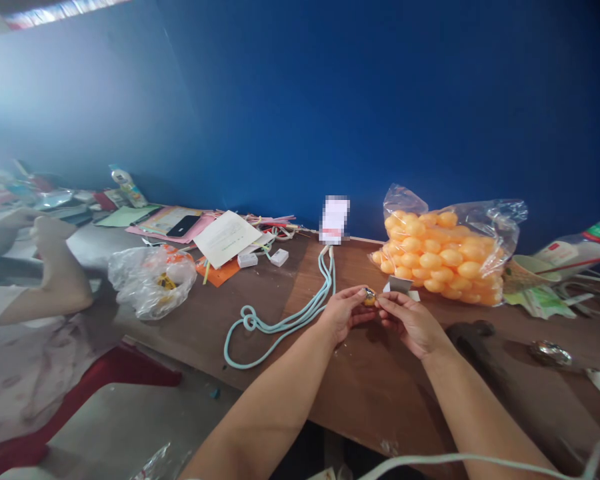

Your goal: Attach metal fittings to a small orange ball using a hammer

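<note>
Between my two hands, over the brown table, is a small shiny gold object [369, 297]. My left hand [347, 313] pinches it between thumb and fingers. The thumb and fingertips of my right hand [405, 319] are pressed together at its right side; whether they grip a part of it is too small to tell. Just behind my right hand lie a small grey and white box [399, 285] and a clear bag of orange egg-shaped pieces [437, 257]. A light blue cord [280, 327] is looped on the table to the left of my hands.
A phone [334, 221] with a blurred screen stands against the blue wall. To the left are a plastic bag [153, 280], papers [227, 239] and another person's arm [55, 267]. At right are a cup [533, 267], a bottle and a shiny wrapped object [551, 353].
</note>
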`<state>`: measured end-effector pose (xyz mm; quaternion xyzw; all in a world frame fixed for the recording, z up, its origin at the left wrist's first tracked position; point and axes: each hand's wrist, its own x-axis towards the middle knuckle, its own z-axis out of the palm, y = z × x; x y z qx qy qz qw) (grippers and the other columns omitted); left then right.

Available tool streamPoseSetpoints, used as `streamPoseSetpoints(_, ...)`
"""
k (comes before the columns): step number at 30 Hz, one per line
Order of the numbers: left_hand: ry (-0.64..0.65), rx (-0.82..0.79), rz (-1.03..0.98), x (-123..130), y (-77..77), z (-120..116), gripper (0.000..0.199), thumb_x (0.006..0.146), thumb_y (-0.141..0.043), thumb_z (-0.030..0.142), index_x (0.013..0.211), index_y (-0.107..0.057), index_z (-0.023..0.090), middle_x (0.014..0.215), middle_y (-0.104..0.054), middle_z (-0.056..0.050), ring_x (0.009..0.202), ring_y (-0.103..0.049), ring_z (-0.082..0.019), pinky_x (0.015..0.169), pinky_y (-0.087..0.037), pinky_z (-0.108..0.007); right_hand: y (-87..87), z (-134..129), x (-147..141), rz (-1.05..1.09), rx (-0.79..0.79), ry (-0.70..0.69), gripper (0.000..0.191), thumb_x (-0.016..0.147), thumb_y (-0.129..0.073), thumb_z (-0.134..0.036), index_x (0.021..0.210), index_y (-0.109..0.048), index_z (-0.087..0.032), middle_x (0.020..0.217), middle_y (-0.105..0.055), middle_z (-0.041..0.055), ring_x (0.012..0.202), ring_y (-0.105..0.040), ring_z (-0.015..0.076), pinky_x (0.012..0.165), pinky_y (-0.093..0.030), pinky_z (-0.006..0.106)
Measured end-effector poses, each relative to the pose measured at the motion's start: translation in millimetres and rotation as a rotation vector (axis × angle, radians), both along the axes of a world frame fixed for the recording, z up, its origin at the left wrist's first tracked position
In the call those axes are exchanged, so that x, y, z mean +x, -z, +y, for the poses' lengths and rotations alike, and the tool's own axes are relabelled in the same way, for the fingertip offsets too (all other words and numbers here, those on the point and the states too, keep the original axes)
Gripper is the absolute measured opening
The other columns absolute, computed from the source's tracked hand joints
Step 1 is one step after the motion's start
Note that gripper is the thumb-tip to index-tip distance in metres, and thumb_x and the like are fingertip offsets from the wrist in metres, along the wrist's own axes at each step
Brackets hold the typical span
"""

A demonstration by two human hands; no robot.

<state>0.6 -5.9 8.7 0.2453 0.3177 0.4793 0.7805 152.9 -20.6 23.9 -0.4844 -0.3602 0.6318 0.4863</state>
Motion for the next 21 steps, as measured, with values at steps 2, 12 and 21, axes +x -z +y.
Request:
streamPoseSetpoints(2,0.006,0.008,0.011,0.3,-0.1,-0.5,0.030,0.076,-0.067,0.025,0.104,-0.063,0.013,0.092,-0.067,-0.010,0.070,-0.065,-0.014,0.070,-0.054,-0.029,-0.3,-0.2,-0.4,-0.011,-0.005,0.008,0.023,0.063,-0.081,-0.028,0.078,-0.066,-0.020,0.076,-0.065,-0.0015,0.057,-0.056,0.0057,0.048,-0.050,0.013)
streamPoseSetpoints(12,-0.001,0.012,0.023,1.0,-2.5,-1.9,0.029,0.077,-0.065,0.023,0.105,-0.063,0.013,0.088,-0.067,-0.009,0.070,-0.065,-0.014,0.069,-0.053,-0.028,4.6,2.1,0.8,-0.007,0.013,-0.001,0.024,0.063,-0.081,-0.028,0.079,-0.067,-0.018,0.073,-0.063,-0.0016,0.052,-0.049,0.0043,0.043,-0.043,0.013)
streamPoseSetpoints(21,-0.005,0.015,0.009,1.1,-3.1,-2.0,0.027,0.077,-0.065,0.023,0.102,-0.064,0.012,0.087,-0.067,-0.009,0.071,-0.064,-0.013,0.073,-0.053,-0.029,5.5,2.6,1.4,0.014,0.021,-0.030,0.023,0.063,-0.080,-0.029,0.079,-0.068,-0.018,0.073,-0.062,-0.0015,0.052,-0.047,0.0046,0.043,-0.042,0.015)
